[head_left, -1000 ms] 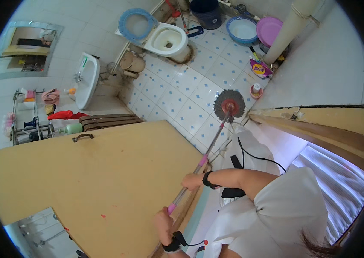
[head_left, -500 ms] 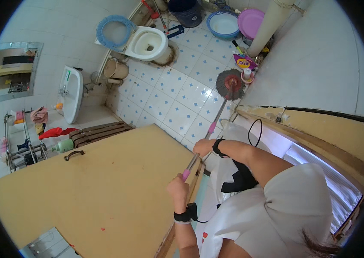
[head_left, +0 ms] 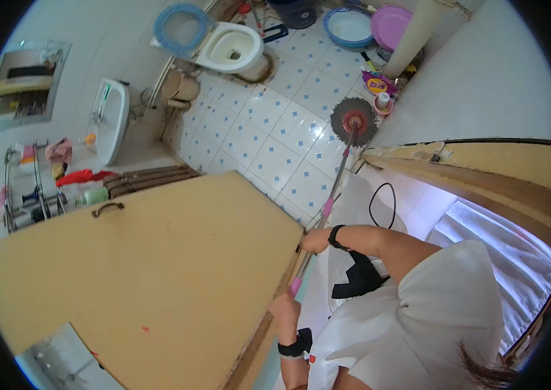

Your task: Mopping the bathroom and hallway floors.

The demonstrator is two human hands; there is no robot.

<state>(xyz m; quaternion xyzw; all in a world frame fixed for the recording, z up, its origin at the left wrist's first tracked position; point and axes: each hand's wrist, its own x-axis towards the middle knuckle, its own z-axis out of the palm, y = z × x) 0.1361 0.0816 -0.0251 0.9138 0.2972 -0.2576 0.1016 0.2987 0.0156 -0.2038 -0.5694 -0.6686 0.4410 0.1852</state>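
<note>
A mop with a round grey head [head_left: 341,133], a red centre and a slim metal pole with pink grips lies slantwise from the tiled floor back to me. My right hand [head_left: 316,240] is closed around the pole partway along, below a pink grip. Nearer to me, my left hand [head_left: 285,308] grips the pole's end by the other pink grip. The mop head rests on the floor close to a small pink tub [head_left: 383,104] with a white bottle in it. Black straps circle both wrists.
A yellow door [head_left: 158,273] stands at my left, its edge beside my hands. Beyond are a toilet [head_left: 247,60], a white sink [head_left: 118,123], a blue-rimmed basin [head_left: 348,40], a pink basin [head_left: 379,32] and a dark bucket [head_left: 300,13]. A pale pipe [head_left: 412,42] rises by the right wall.
Both hands have come slightly back toward me and to the right with the mop pole. The mop head has shifted a little relative to the pink tub, and the view has tilted slightly.
</note>
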